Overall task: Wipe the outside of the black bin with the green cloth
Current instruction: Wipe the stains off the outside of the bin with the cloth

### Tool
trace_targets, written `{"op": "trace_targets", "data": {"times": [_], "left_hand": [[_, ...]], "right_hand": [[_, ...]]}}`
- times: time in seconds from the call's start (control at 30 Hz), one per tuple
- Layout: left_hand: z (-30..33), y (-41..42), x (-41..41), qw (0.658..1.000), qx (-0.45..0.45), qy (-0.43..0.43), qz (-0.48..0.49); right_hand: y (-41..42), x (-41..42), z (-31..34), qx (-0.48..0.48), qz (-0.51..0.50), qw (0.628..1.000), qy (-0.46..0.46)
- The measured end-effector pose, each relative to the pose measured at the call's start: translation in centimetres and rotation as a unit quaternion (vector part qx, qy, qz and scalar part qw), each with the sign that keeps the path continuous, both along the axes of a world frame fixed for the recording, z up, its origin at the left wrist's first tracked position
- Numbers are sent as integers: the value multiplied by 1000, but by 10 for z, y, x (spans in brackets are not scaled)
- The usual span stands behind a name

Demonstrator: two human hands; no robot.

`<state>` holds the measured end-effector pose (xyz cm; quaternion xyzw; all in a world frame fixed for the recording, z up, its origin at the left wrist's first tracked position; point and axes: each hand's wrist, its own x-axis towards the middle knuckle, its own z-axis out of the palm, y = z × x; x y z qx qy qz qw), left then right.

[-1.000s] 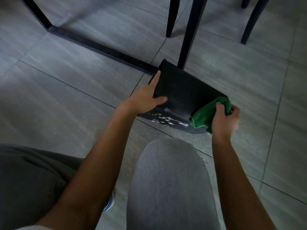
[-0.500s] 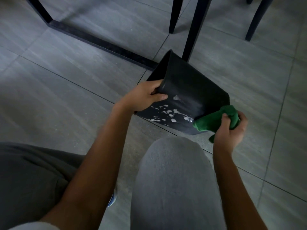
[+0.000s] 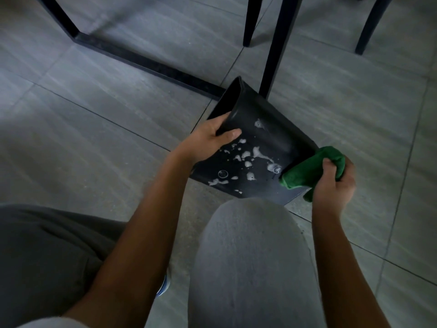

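The black bin lies tilted on its side above the tiled floor, its open mouth facing up and left. White foam spots dot its near wall. My left hand grips the rim, thumb on the outside and fingers inside the mouth. My right hand holds the bunched green cloth against the bin's lower right corner, by its base.
Black table frame bar runs across the floor behind the bin. A black leg stands just behind the bin, with chair legs further back. My grey-trousered knee is right below the bin.
The bin has been turned so its foam-spotted side faces me more. My left hand shifted from lying flat on the wall to gripping the rim. The cloth slid down towards the base corner.
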<state>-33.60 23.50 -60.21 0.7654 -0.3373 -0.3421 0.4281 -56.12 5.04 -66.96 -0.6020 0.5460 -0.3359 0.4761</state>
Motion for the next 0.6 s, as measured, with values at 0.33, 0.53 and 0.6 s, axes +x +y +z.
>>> {"op": "trace_targets", "data": {"times": [0.33,0.53,0.6], "left_hand": [[-16,-5,-9,994,-41,3,97],[-20,-8,-11,990,-28,-38,131],[-22,-12,-13,989,-37,-59,130]], "right_hand": [[-9,25,23,267,-10,943,-199],[-13,38,-7,152,-6,980,-125],[-15,34,-20,141,-9,987,-78]]}}
